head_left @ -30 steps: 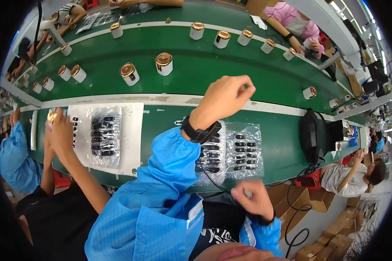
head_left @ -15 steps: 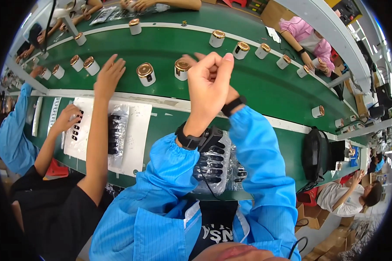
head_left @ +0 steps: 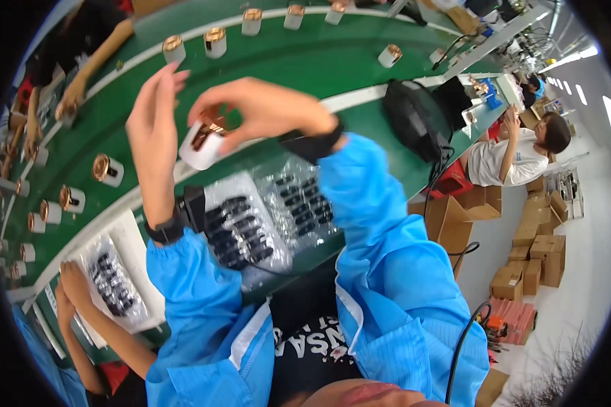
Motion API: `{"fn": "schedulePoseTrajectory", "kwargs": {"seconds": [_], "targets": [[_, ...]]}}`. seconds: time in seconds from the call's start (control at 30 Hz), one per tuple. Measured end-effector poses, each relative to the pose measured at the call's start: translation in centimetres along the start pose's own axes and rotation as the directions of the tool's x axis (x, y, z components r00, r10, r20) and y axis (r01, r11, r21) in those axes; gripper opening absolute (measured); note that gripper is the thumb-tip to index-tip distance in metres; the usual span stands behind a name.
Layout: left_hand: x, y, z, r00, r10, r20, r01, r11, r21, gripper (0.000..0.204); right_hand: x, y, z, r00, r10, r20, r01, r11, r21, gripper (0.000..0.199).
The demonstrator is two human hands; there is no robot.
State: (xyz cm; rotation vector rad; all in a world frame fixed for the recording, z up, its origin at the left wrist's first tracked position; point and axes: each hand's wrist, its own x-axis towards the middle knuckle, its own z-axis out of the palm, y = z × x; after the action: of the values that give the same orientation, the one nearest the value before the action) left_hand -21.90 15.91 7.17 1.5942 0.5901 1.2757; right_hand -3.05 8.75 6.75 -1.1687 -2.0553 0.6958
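A white cylinder with a shiny copper-gold top (head_left: 204, 144) is tilted in the grip of my right hand (head_left: 258, 108), its fingers and thumb wrapped round it above the near edge of the green belt. My left hand (head_left: 155, 122) is raised just left of it, fingers stretched out and somewhat blurred, holding nothing. Close to my left wrist, on the bench, lies a clear plastic pack of black oval parts (head_left: 241, 230). A second clear bag of small black parts (head_left: 299, 203) sits beside it, under my right forearm.
More white cylinders with copper tops stand along the green belt (head_left: 278, 61), one of them (head_left: 107, 169) left of my hands. A co-worker's hands (head_left: 75, 288) rest by another plastic pack (head_left: 115, 281) at left. A black bag (head_left: 421, 119) stands on the bench at right; cardboard boxes (head_left: 448, 224) sit beyond.
The view has swung to the right. My hands, which overlapped before, are now apart side by side, and a white cylinder now shows in my right hand.
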Motion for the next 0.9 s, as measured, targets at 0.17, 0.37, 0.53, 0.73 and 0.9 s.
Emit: {"fn": "schedulePoseTrajectory", "kwargs": {"seconds": [0.17, 0.37, 0.53, 0.73, 0.9], "targets": [[-2.9, -2.9, 3.2, 0.461, -0.309, 0.832, 0.772, 0.602, -0.204, 0.073, -7.5, -6.1, -2.6, 0.982, -0.166, -0.085, 0.163, 0.986, -0.037, 0.062], [-3.7, -5.5, 6.0, 0.377, -0.110, 0.920, 0.861, 0.406, -0.305, 0.074, -12.4, -3.5, 0.8, 0.825, 0.120, -0.553, -0.173, 0.984, -0.044, 0.041], [-4.7, -6.1, 7.6, 0.522, -0.473, 0.710, 0.810, 0.537, -0.237, 0.069, -17.4, -0.8, 5.6, 0.835, 0.441, -0.330, -0.500, 0.858, -0.117, 0.018], [-5.9, -8.1, 8.8, 0.504, -0.567, 0.652, 0.756, 0.655, -0.015, 0.065, -17.4, -0.6, 7.1, 0.871, 0.396, -0.291, -0.473, 0.837, -0.276, 0.018], [-5.5, -8.6, 8.6, 0.489, -0.592, 0.641, 0.782, 0.623, -0.021, 0.063, -15.8, 0.5, 7.4, 0.904, 0.341, -0.259, -0.414, 0.850, -0.326, 0.017]]}}
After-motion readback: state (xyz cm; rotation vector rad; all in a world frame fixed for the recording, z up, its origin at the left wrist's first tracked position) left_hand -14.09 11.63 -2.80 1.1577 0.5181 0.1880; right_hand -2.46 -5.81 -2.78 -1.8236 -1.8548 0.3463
